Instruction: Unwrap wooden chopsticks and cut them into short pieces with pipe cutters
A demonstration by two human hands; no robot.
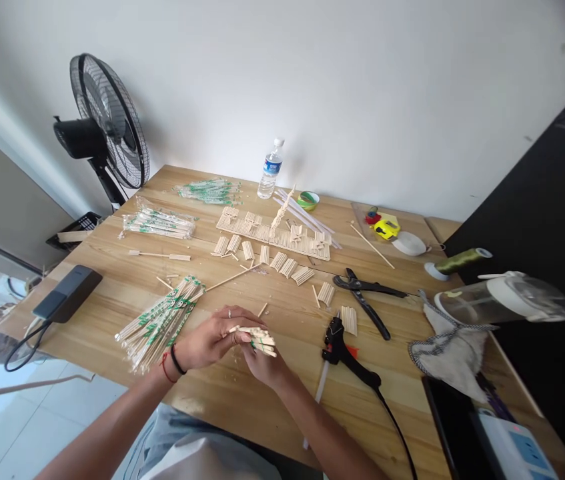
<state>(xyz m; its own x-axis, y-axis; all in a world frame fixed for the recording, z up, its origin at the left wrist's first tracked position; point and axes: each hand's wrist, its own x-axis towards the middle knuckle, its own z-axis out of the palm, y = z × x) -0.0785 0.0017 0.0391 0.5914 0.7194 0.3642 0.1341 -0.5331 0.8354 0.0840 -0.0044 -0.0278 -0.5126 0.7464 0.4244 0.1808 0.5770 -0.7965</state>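
Note:
My left hand (215, 337) and my right hand (262, 363) meet near the front edge of the wooden table (112, 293). Together they grip a small bundle of short wooden sticks (258, 339), the fingers of both hands closed on it. The left hand wears a ring and has red and black bands at the wrist. A pile of wrapped chopsticks (162, 321) lies just left of my left hand. A black glue gun (347, 350) lies just right of my right hand, its cord trailing off the front edge.
Small stick panels (287, 267) and a larger stick assembly (272, 233) lie mid-table. Black cutters (365, 293), a water bottle (271, 169), more chopstick packs (159, 223), a thread spool (457, 261), a clear jug (502, 300) on a cloth, a black device (67, 293) and a standing fan (107, 127) surround them.

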